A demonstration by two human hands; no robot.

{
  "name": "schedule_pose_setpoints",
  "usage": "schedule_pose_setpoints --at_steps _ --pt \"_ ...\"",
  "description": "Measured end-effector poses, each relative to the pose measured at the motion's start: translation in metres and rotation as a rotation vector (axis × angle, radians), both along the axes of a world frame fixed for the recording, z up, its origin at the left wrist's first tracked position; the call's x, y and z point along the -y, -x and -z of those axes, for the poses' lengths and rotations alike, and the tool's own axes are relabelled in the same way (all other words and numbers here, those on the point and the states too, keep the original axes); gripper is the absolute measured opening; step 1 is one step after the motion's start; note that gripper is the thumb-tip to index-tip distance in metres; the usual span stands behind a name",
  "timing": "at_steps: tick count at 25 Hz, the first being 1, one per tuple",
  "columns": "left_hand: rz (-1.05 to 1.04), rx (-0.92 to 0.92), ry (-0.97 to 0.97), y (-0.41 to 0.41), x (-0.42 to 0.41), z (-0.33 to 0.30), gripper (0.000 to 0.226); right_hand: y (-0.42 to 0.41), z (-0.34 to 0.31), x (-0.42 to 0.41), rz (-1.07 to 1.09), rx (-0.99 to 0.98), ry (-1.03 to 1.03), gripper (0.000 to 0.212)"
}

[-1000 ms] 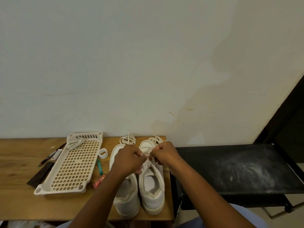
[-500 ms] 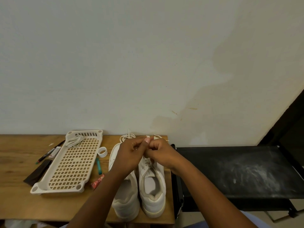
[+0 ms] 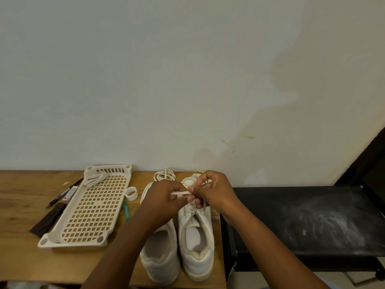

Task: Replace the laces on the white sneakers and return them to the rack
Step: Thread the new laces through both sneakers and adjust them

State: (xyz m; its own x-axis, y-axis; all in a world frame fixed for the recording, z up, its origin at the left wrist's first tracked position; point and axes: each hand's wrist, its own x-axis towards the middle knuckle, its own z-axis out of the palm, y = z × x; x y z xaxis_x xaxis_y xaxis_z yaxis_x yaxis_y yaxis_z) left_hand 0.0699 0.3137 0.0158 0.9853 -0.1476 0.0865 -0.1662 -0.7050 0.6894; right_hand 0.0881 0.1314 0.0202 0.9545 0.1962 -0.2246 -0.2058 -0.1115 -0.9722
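Head view. My left hand point(image 3: 164, 197) and right hand point(image 3: 210, 190) meet above the right-hand sneaker point(image 3: 196, 232), each with fingers curled, pinching the flat white lace point(image 3: 180, 192) drawn taut between them, apparently to keep its end flat for threading. Both sneakers stand heels toward me near the table's right edge point(image 3: 221, 268), close enough to work on; the left-hand sneaker point(image 3: 160, 255) touches its partner. A spare lace bundle point(image 3: 165, 175) lies at the back edge; another bundle point(image 3: 94, 178) rests in the perforated rack point(image 3: 91, 207), parked left.
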Motion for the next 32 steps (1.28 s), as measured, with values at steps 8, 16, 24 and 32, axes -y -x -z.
schedule_pose_setpoints --at_steps 8,16,24,32 --pt "-0.002 0.02 0.028 -0.003 -0.007 0.002 0.036 -0.003 0.004 0.004 -0.147 0.059 0.17 0.012" --pt "-0.063 0.017 0.004 -0.005 -0.008 0.005 0.014 -0.007 0.001 0.01 -0.18 0.071 0.2 0.019" --pt "-0.033 -0.039 0.034 -0.003 -0.01 0.007 0.027 -0.008 0.0 0.013 -0.378 0.137 0.079 0.032" --pt "0.052 -0.084 0.184 -0.004 -0.013 0.002 0.041 -0.008 0.003 0.016 -0.281 0.128 0.081 0.021"
